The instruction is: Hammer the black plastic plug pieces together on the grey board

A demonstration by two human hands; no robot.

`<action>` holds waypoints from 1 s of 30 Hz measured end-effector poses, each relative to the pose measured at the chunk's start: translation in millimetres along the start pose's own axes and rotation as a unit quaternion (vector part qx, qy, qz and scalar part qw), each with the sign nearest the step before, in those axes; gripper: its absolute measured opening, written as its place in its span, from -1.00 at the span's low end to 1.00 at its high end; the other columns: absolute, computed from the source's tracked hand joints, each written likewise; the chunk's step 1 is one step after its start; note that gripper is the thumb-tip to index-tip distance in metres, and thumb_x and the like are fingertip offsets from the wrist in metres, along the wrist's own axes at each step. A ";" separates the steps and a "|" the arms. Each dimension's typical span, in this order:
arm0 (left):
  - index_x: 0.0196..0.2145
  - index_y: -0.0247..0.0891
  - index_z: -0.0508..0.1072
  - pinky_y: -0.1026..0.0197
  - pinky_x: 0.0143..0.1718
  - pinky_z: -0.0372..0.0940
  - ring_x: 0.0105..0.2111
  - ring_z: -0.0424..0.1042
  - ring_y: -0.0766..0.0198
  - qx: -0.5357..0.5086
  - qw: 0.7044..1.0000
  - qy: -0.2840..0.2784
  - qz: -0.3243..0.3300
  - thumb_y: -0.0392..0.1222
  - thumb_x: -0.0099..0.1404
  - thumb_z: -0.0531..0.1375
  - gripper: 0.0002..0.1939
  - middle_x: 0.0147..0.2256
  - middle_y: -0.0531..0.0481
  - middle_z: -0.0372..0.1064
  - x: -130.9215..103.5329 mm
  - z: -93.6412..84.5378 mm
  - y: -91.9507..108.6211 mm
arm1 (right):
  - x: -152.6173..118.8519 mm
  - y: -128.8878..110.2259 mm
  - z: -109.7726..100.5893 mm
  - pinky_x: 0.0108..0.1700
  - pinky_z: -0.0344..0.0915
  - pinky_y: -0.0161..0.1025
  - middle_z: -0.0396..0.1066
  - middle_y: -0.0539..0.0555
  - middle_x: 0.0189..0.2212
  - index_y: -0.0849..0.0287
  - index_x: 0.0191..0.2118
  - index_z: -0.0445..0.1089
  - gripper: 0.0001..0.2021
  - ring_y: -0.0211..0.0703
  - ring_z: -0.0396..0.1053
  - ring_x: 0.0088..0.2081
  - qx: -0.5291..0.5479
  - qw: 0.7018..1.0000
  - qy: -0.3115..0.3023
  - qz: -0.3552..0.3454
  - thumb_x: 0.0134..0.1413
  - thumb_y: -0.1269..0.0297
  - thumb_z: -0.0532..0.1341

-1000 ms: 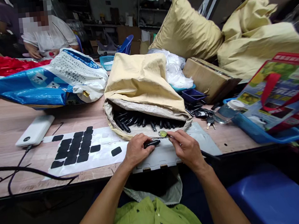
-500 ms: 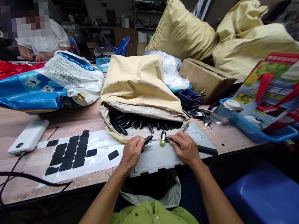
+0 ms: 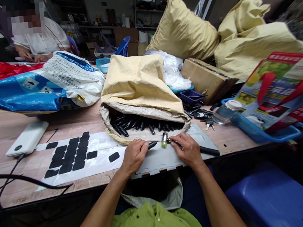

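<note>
My left hand [image 3: 136,153] is closed around a slim black tube [image 3: 152,145], whose tapered end sticks out to the right. In my right hand [image 3: 187,149] is a small hammer; its silver head [image 3: 164,138] has a yellow-green face pointing down, and its black handle [image 3: 209,151] runs out to the right behind the hand. Both hands are low over a pale grey board [image 3: 158,161]. Just beyond them lies an open beige sack [image 3: 140,79], with several similar black tubes [image 3: 133,123] in its mouth.
Black rounded stickers [image 3: 75,153] on a white sheet and a white power bank [image 3: 27,138] are at left. A blue-and-white bag [image 3: 44,86] lies behind. Keys [image 3: 209,122], a jar [image 3: 227,111] and a blue basket [image 3: 267,132] stand at right. Across the table sits a person [image 3: 41,36].
The black tube in my left hand has tipped lower and less of it shows. The hammer stays in my right hand almost unmoved. The whole view has shifted slightly.
</note>
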State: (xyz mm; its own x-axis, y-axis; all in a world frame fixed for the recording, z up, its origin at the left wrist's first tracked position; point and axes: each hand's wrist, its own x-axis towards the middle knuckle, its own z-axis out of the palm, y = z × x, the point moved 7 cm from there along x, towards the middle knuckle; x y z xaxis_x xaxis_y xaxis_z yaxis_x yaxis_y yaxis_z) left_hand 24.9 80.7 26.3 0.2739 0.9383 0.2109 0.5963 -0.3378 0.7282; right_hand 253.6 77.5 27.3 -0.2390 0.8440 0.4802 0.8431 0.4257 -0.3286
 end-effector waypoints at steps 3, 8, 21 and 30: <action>-0.37 -0.21 0.44 0.13 -0.20 0.18 -0.29 0.35 0.19 0.025 0.996 -0.056 0.066 -0.09 0.52 0.01 -0.66 -0.37 -0.02 0.40 -20.2 8.3 24.8 | 0.1 -0.8 -0.5 -0.10 0.30 -0.13 0.45 0.08 -0.26 0.07 -0.03 0.53 -0.79 -0.05 0.35 -0.18 0.000 1.000 0.001 -0.001 0.30 0.28 0.20; -0.21 -0.18 0.48 0.06 -0.22 0.15 -0.28 0.38 0.17 0.059 0.969 -0.156 0.184 -0.08 0.48 0.11 -0.80 -0.33 -0.04 0.45 -74.6 36.2 57.9 | 0.3 -1.0 0.2 -0.10 0.29 -0.12 0.45 0.08 -0.25 0.06 -0.04 0.53 -0.80 -0.04 0.35 -0.18 -0.005 1.000 -0.002 -0.005 0.31 0.28 0.20; -0.20 -0.17 0.51 0.10 -0.25 0.19 -0.29 0.43 0.17 0.131 0.982 -0.048 0.130 -0.12 0.47 0.12 -0.82 -0.30 -0.05 0.48 -53.0 9.0 49.1 | -0.6 -0.5 0.7 -0.10 0.29 -0.12 0.45 0.08 -0.24 0.05 -0.03 0.53 -0.79 -0.04 0.35 -0.17 -0.010 1.000 -0.001 -0.003 0.31 0.27 0.19; -0.35 -0.25 0.53 -0.12 -0.07 0.21 -0.03 0.37 -0.24 0.336 0.901 0.131 -0.242 0.11 0.25 0.21 -0.66 -0.19 -0.30 0.49 30.5 -73.7 -40.1 | 0.0 0.7 1.6 -0.07 0.30 -0.11 0.46 0.08 -0.24 0.07 -0.04 0.53 -0.80 -0.05 0.35 -0.18 0.005 1.000 0.000 -0.005 0.31 0.28 0.20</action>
State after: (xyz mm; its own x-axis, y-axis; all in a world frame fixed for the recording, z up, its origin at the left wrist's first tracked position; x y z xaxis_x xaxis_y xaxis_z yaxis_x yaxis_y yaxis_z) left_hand -46.3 128.3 51.6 -0.2766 0.9429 0.1855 0.9439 0.2304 0.2367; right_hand 253.4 78.3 25.7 -0.2470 0.8393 0.4843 0.8361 0.4372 -0.3314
